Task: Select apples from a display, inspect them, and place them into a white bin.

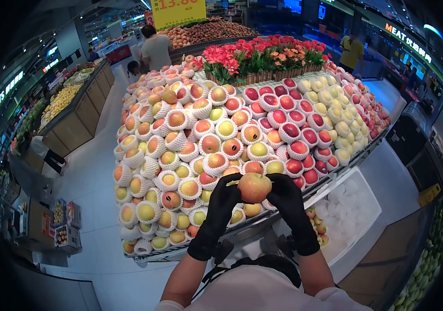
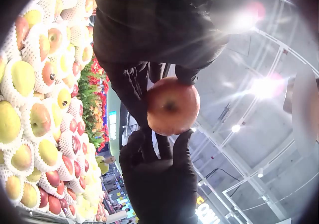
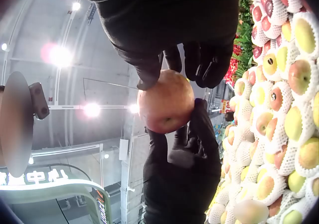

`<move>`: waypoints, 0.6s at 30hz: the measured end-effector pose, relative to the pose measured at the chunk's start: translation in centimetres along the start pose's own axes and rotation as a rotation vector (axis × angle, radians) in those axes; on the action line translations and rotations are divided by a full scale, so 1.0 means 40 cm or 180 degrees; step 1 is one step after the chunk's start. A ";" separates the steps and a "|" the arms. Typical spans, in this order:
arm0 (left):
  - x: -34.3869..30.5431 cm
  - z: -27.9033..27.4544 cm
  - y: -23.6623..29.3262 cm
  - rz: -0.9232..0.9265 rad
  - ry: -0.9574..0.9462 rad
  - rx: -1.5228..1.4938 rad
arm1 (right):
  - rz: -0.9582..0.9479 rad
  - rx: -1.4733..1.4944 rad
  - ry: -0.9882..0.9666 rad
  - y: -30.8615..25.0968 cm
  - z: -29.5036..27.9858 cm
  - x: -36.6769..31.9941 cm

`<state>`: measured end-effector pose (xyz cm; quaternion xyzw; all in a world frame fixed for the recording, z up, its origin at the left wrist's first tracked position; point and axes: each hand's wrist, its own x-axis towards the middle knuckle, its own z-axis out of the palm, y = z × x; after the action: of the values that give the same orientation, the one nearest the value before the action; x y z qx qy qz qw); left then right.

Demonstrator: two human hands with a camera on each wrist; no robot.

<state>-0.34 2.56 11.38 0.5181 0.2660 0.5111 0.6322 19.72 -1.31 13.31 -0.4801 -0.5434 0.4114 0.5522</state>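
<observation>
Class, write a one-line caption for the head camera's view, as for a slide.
Two black-gloved hands hold one apple before a display of net-wrapped fruit.

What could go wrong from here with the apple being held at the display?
The apple has no foam net and sits between the fingers of the left hand and right hand, both in smooth-looking dark gloves, so it might slip and bruise. Squeezing from both sides could also mark its bare skin. If dropped forward, it might dislodge some of the closely piled netted apples.
</observation>
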 end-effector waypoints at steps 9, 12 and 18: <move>0.004 0.010 0.019 -0.0575 -0.0087 0.0108 | 0.0405 0.0078 0.0110 -0.004 -0.013 -0.001; 0.003 -0.003 0.011 -0.0712 -0.0163 0.0175 | 0.0701 0.0259 0.0082 0.001 -0.013 0.000; 0.006 0.007 0.015 -0.0886 -0.0170 0.0322 | 0.0972 0.0307 0.0089 0.010 -0.022 -0.002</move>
<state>-0.24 2.62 12.06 0.5208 0.3437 0.3905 0.6769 20.62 -1.37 12.96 -0.5358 -0.4359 0.5095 0.5132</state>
